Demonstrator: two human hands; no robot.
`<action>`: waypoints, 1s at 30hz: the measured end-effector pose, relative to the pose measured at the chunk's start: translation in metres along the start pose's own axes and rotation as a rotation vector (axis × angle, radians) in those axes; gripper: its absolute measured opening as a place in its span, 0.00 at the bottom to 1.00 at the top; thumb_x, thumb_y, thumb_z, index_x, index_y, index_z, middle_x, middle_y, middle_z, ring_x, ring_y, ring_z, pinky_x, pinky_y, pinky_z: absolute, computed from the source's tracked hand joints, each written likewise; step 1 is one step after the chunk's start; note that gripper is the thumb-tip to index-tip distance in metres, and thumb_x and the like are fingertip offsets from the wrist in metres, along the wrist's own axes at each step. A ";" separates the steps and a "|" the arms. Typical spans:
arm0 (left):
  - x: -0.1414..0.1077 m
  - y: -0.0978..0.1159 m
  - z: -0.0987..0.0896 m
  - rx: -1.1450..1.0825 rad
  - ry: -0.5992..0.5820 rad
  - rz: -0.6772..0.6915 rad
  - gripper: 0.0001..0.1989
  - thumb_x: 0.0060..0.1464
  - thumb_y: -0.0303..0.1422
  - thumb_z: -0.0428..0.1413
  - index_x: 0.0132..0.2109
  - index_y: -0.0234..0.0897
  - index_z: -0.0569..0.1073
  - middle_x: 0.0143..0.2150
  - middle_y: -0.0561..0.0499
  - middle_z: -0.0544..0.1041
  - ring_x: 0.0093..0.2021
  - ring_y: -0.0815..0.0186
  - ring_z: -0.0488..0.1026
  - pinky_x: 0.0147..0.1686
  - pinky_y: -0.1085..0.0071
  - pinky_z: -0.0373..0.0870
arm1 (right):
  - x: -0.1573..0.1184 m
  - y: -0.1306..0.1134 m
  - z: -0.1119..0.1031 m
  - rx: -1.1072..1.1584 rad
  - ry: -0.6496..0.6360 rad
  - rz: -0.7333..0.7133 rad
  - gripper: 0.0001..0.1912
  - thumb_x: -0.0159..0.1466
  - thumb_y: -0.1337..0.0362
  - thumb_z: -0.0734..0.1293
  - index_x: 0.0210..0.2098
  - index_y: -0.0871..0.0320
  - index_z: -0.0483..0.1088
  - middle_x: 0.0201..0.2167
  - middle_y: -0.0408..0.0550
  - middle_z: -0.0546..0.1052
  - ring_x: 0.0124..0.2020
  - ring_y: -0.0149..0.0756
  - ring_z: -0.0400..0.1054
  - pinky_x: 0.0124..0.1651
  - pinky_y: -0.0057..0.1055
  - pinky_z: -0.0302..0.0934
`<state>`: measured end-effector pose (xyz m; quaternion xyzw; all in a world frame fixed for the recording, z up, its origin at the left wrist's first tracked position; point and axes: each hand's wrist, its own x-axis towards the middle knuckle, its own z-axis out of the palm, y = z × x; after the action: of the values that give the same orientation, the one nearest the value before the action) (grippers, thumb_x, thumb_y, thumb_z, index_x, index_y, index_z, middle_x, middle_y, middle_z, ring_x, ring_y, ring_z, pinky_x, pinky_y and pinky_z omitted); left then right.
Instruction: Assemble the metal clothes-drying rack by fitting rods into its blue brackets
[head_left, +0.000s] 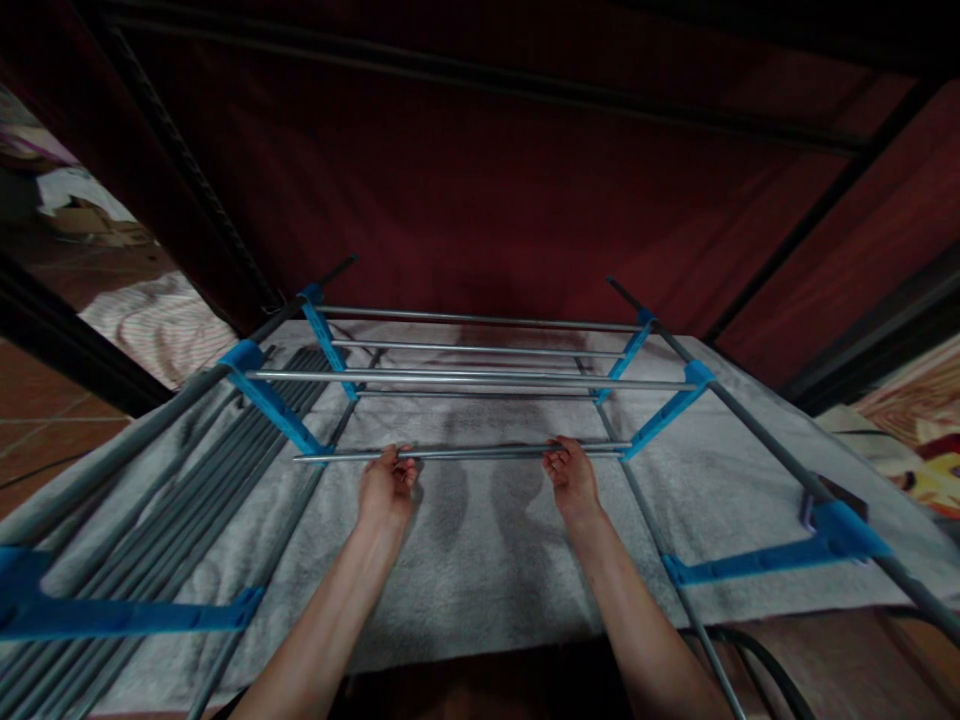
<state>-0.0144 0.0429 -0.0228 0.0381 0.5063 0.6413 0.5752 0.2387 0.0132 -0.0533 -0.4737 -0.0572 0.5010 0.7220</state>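
Note:
My left hand and my right hand are closed around a thin grey metal tube, a fair distance apart. The tube lies level across a partly assembled rack, low between two blue plastic brackets, the left bracket and the right bracket. Its left end sticks out past the left bracket's lower end. Near the right bracket, its end is close to another bar, and I cannot tell whether it sits in the socket. Above and behind my hands, several crossbars span the frame.
Loose grey tubes lie side by side on the left of a grey blanket. Closer brackets stand at left and right, with a dark phone-like object by the right one. A dark red panel rises behind.

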 end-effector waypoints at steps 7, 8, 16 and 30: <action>0.012 0.016 -0.013 0.038 0.078 -0.045 0.09 0.58 0.20 0.48 0.30 0.33 0.67 0.22 0.55 0.69 0.17 0.75 0.65 0.15 0.80 0.60 | -0.001 -0.002 0.002 0.006 0.040 0.014 0.03 0.54 0.67 0.67 0.29 0.56 0.72 0.23 0.39 0.78 0.21 0.25 0.68 0.27 0.22 0.64; 0.013 0.019 -0.016 0.042 0.089 -0.049 0.10 0.58 0.19 0.48 0.30 0.33 0.67 0.21 0.56 0.69 0.17 0.74 0.65 0.15 0.80 0.60 | -0.001 -0.002 0.002 0.010 0.041 0.017 0.02 0.54 0.67 0.67 0.29 0.56 0.71 0.23 0.39 0.78 0.21 0.25 0.68 0.27 0.22 0.64; 0.025 0.044 -0.034 0.037 0.109 -0.055 0.09 0.56 0.20 0.49 0.30 0.35 0.67 0.24 0.54 0.73 0.19 0.72 0.68 0.18 0.77 0.64 | 0.003 0.004 -0.001 0.052 0.015 0.071 0.03 0.54 0.69 0.68 0.28 0.55 0.70 0.21 0.38 0.76 0.23 0.26 0.70 0.31 0.23 0.67; 0.031 0.062 -0.037 -0.122 0.198 0.040 0.12 0.63 0.26 0.41 0.31 0.37 0.64 0.26 0.55 0.69 0.23 0.72 0.69 0.26 0.75 0.66 | 0.004 -0.003 -0.001 0.101 0.036 0.088 0.03 0.55 0.70 0.65 0.29 0.56 0.70 0.23 0.39 0.77 0.25 0.27 0.72 0.31 0.24 0.68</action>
<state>-0.0913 0.0554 -0.0137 -0.0503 0.5200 0.6829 0.5106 0.2429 0.0157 -0.0531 -0.4476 0.0019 0.5260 0.7232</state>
